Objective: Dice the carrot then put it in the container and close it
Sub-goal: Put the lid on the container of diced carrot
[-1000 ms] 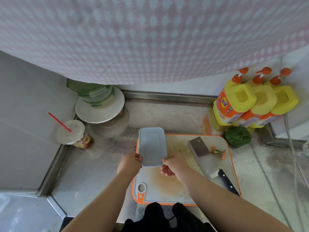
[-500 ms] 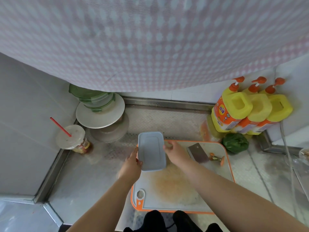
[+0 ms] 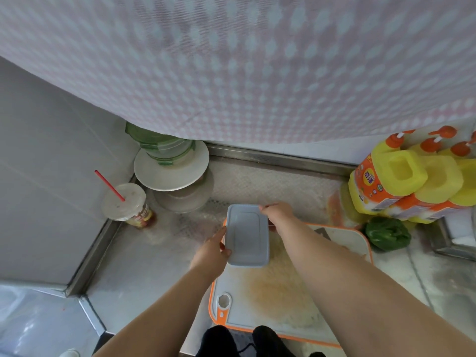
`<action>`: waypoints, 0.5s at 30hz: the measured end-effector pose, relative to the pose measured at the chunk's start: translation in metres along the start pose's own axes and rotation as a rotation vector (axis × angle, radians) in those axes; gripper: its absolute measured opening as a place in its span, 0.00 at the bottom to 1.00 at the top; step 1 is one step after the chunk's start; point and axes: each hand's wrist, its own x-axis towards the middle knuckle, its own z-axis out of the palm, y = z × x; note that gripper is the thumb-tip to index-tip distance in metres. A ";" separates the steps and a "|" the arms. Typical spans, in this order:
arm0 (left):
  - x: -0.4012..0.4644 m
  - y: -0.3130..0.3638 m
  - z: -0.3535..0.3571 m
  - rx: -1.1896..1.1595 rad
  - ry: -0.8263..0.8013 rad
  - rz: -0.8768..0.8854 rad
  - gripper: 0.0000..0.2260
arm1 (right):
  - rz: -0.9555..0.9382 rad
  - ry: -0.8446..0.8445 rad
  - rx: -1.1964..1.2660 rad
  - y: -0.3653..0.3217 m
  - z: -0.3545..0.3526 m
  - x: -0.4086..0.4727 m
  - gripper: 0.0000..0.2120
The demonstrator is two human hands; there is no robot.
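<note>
Lidded container (image 3: 247, 235) on far-left corner of orange-rimmed cutting board (image 3: 278, 300). Left hand (image 3: 212, 253) grips its left edge; right hand (image 3: 279, 215) pinches far-right corner. Steel counter (image 3: 144, 266), grey tiled wall (image 3: 49, 155), patterned curtain (image 3: 257, 68) overhead.

Soft even daylight, faint shadows, slight motion blur, wide-angle edge warping.
</note>
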 end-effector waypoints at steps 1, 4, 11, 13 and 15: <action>0.000 0.000 0.001 -0.006 0.004 0.002 0.29 | 0.027 -0.013 0.014 0.001 0.000 0.004 0.22; -0.001 0.001 0.002 -0.018 0.014 0.002 0.29 | 0.061 -0.053 0.088 -0.001 -0.001 0.008 0.21; -0.003 0.001 0.003 -0.050 0.013 -0.017 0.28 | -0.289 0.051 -0.397 -0.001 -0.004 0.002 0.12; -0.003 0.001 0.003 -0.068 0.014 -0.026 0.27 | -0.256 0.009 -0.363 -0.003 -0.006 0.007 0.11; -0.003 0.001 0.003 -0.092 0.009 -0.030 0.27 | -0.117 -0.056 -0.157 -0.005 -0.007 0.011 0.18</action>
